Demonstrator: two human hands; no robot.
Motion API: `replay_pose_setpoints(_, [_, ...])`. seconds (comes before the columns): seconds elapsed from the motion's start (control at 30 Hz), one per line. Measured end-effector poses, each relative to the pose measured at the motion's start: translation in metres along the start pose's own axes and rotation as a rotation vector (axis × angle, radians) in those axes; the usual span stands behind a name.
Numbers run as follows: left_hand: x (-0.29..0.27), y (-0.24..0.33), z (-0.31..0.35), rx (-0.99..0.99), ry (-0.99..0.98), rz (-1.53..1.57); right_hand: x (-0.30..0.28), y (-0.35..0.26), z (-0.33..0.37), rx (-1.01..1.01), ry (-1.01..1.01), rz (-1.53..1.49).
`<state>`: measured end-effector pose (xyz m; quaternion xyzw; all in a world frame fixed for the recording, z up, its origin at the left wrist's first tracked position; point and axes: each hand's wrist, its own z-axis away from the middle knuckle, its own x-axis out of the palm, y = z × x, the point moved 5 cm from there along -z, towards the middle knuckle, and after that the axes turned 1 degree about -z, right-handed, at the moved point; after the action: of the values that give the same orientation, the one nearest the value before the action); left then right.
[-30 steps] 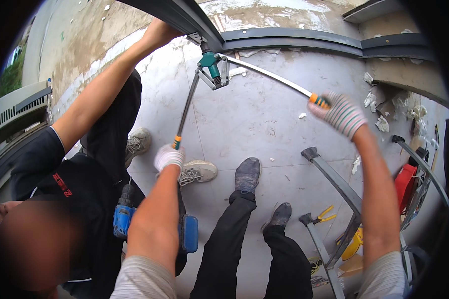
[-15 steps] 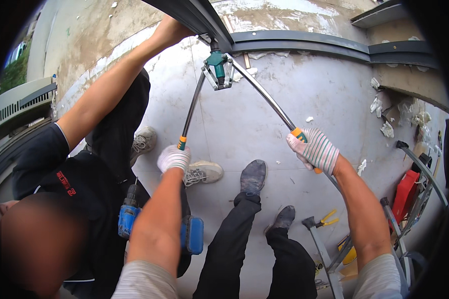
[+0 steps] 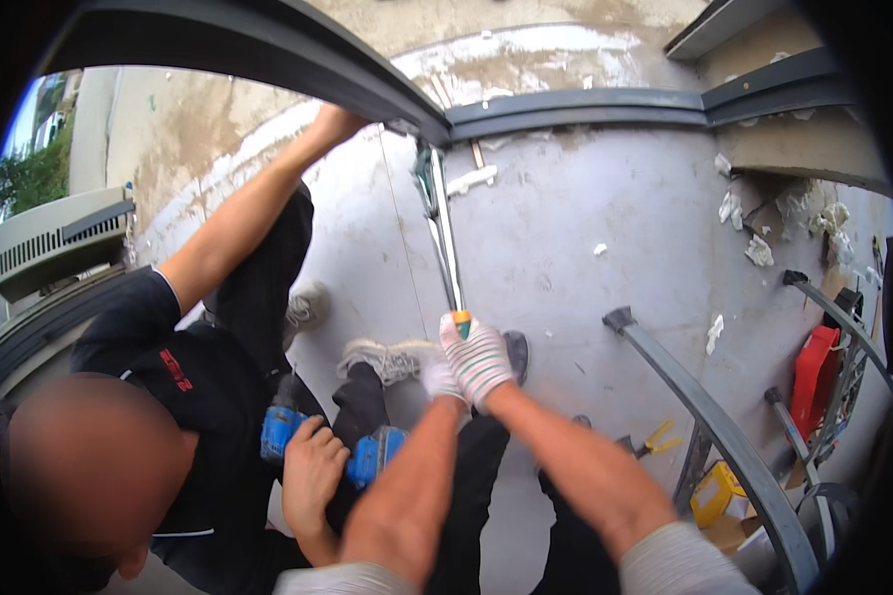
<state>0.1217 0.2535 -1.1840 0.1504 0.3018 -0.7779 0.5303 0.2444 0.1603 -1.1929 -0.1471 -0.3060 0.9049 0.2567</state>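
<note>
The long-armed tool (image 3: 447, 230) has silver arms nearly together and a dark-green head (image 3: 425, 183). The right hand (image 3: 480, 359) grips its orange-and-green handle (image 3: 462, 318); the left hand's (image 3: 441, 377) grip is too blurred to tell.

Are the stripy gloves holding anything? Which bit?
The right hand holds a long-handled tool by an orange-green grip. The left hand's hold is hidden.

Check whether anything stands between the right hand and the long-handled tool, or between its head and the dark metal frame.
Nothing visible does: the right hand is closed on the grip of the long-handled tool. Its green head sits by the dark metal frame, with nothing visible between, though contact is unclear.
</note>
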Motion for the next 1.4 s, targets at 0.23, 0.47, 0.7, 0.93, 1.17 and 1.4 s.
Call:
replay_pose_setpoints(0.23, [0.055, 0.003, 0.048, 0.235, -0.082, 0.051, -0.078, 0.036, 0.094, 0.438, -0.059, -0.475])
replay_pose_setpoints(0.47, [0.05, 0.008, 0.205, 0.329, -0.239, 0.275, -0.141, 0.002, 0.243, 0.342, 0.047, -0.243])
replay_pose_setpoints(0.7, [0.046, -0.055, 0.357, 0.467, -0.304, 0.225, -0.186, -0.012, 0.423, 0.256, 0.069, -0.134])
replay_pose_setpoints(0.93, [0.044, -0.131, 0.479, 0.57, -0.278, 0.196, -0.223, -0.013, 0.591, 0.155, 0.031, -0.14])
replay_pose_setpoints(1.17, [0.047, -0.167, 0.571, 0.685, -0.176, 0.123, -0.248, -0.008, 0.711, 0.049, 0.078, -0.024])
replay_pose_setpoints(1.4, [0.066, -0.207, 0.61, 0.759, -0.133, 0.104, -0.248, 0.027, 0.792, -0.092, 0.156, 0.108])
